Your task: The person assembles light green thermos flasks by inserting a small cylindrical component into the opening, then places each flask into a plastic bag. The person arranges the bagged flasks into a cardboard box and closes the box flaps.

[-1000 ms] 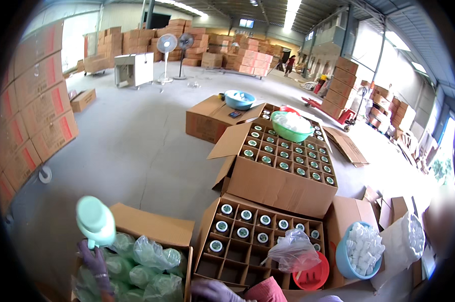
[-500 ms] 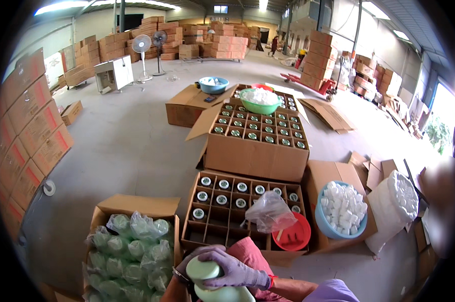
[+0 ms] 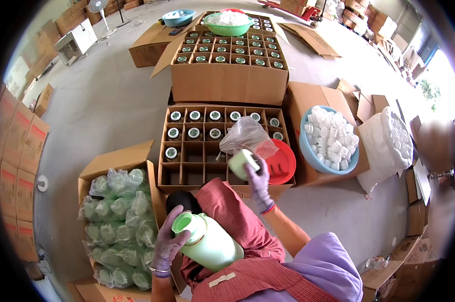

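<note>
one pale-green jar against left grip

A pale green plastic jar lies tilted on the person's lap, its open mouth pointing up and left, just below the divided cardboard box. A matching pale green lid, held tilted, hovers over that box's lower right cells, beside a red basin.
</note>
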`<state>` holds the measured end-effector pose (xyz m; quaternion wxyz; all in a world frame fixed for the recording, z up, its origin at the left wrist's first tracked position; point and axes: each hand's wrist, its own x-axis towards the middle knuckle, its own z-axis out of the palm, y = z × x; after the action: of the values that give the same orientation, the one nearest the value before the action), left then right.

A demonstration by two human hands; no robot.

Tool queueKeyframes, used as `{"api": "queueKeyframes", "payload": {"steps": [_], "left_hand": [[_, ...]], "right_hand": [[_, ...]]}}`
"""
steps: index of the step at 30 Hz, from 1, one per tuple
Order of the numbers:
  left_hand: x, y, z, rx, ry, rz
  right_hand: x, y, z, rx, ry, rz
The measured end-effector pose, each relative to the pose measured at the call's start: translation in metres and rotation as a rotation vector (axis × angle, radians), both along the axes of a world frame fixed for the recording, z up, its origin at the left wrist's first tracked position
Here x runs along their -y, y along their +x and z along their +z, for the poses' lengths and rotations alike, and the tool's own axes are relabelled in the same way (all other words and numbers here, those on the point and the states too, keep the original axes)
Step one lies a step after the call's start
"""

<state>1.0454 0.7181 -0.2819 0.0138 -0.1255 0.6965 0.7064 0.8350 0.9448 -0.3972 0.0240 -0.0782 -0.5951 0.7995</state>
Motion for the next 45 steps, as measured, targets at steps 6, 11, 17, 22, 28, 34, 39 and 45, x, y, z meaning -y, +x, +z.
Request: {"api": "queueKeyframes", "payload": {"steps": [6,11,17,22,28,34,39,45], "left_hand": [[-0.009,-0.038,0.009,0.234,0.148,-0.046],[-0.010,-0.038,0.008,0.330,0.262,0.022],[-0.016,-0.035,0.053,0.179,0.014,-0.054],[0.007,-0.021,0.122,-0.218,-0.102,0.164],[-0.001,-0.041,0.106,-0.371,-1.025,0.200],[-0.030,-0.070,0.051,-0.480,-1.249,0.146],[-0.037,-0.070,0.037,-0.450,-1.312,0.084],[-0.033,-0.063,0.032,-0.494,-1.305,0.146]], "right_hand": [[-0.152,-0.061,-0.141,0.065,0.952,-0.355],[-0.139,-0.091,-0.102,-0.122,1.879,0.130],[-0.097,-0.125,-0.137,0.414,1.466,0.557],[-0.109,-0.128,-0.176,0.393,1.266,0.236],[-0.119,-0.077,-0.127,0.579,0.163,0.265],[-0.086,0.045,0.013,0.339,-0.230,0.635],[-0.054,0.075,0.111,-0.101,0.376,0.988],[-0.033,0.077,0.143,-0.804,0.971,0.877]]}}
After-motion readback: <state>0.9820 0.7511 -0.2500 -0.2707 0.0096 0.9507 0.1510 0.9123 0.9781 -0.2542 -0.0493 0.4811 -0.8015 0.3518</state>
